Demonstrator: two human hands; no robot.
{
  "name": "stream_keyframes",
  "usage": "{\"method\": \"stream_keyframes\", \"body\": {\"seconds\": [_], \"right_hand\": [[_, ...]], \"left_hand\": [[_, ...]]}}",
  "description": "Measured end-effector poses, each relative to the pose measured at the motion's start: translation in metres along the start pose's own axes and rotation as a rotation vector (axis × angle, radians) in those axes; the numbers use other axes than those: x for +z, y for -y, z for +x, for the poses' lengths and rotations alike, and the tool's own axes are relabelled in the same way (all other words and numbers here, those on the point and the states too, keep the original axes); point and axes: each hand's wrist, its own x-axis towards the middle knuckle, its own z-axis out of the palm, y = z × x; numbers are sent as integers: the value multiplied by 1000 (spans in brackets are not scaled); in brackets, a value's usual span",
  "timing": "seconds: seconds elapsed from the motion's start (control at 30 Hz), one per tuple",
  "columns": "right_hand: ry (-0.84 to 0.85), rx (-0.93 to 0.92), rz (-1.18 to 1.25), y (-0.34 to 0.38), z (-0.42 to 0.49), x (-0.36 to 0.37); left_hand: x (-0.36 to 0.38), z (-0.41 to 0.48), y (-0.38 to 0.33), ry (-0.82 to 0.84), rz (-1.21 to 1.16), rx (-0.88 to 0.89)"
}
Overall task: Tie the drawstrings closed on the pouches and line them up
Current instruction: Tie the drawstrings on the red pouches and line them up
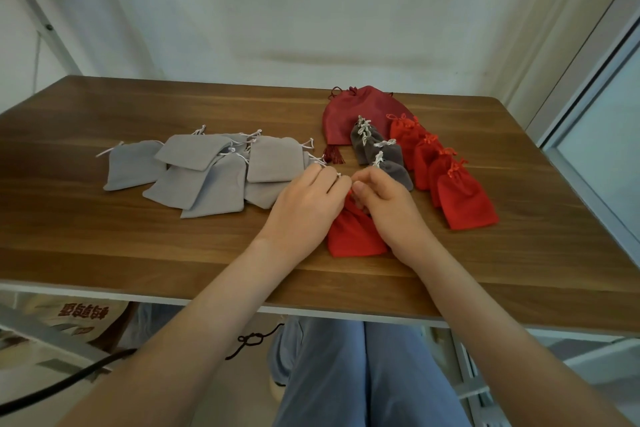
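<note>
A small red pouch [353, 234] lies on the wooden table [173, 253] near its front edge. My left hand [308, 204] and my right hand [384, 204] meet over its gathered neck, fingers curled around the top; the drawstring itself is hidden under them. Right of my hands, several red pouches [464, 201] with tied necks lie in an overlapping row. Beside that row runs another of several dark grey pouches [384, 156] with tied white strings. A heap of light grey pouches [207, 170] with loose white strings lies left of my hands.
A larger dark red pouch [353, 114] with a tassel lies behind the two rows, near the far edge. White wall behind the table, a window frame [588, 114] on the right. My legs and a black cord [252, 340] show below the table's front edge.
</note>
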Motion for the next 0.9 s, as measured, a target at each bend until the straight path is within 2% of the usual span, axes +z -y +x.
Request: {"method": "stream_keyframes", "body": {"seconds": [0.2, 0.4, 0.9], "right_hand": [[159, 53, 100, 9, -2, -7], [61, 107, 195, 14, -3, -7], [79, 141, 243, 18, -5, -9]], "left_hand": [[-4, 0, -1, -47, -14, 30], [-1, -4, 0, -20, -55, 22], [1, -6, 1, -58, -153, 10]]}}
